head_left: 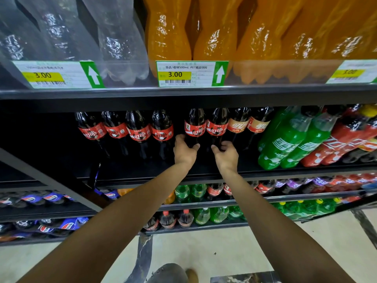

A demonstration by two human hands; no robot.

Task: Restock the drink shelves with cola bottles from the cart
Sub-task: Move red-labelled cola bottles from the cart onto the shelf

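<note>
A row of red-labelled cola bottles stands on the dark middle shelf. My left hand grips the lower body of one cola bottle, fingers curled round it. Right beside it, my right hand grips a second cola bottle the same way. Both bottles stand upright, side by side. Several more cola bottles line up to the left, with a small gap before mine. The cart is out of view.
Two cola bottles with beige labels stand right of mine, then green soda bottles. Orange soda and clear bottles fill the shelf above, behind price tags. Lower shelves hold more drinks. The front of the middle shelf is bare.
</note>
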